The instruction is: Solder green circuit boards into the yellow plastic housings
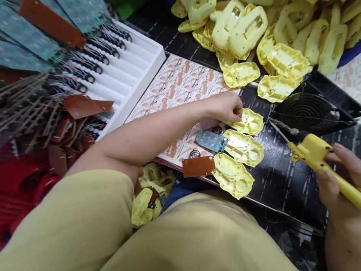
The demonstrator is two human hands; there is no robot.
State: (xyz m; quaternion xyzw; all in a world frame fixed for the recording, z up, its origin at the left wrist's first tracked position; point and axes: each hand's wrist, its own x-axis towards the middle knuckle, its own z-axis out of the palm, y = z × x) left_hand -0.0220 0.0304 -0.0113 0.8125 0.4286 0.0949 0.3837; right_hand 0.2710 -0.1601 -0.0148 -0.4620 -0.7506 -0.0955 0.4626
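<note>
My right hand (343, 182) is closed around a yellow soldering iron (313, 153) whose thin tip points left. My left hand (226, 107) reaches across, fingers pinched at the edge of the top yellow plastic shell (249, 121); what the fingertips hold is hidden. Two more yellow shells (244, 147) (232, 176) lie in a row below it. A green circuit board (211, 141) and a brown circuit board (198, 166) lie beside them, joined to the shells.
A heap of yellow shells (250, 28) fills a blue bin at the back. A white tray (131, 74) with wired boards stands at left, under a pile of green and brown boards (29, 31). A black fan (306, 111) sits right of centre. A printed sheet (174, 85) covers the work surface.
</note>
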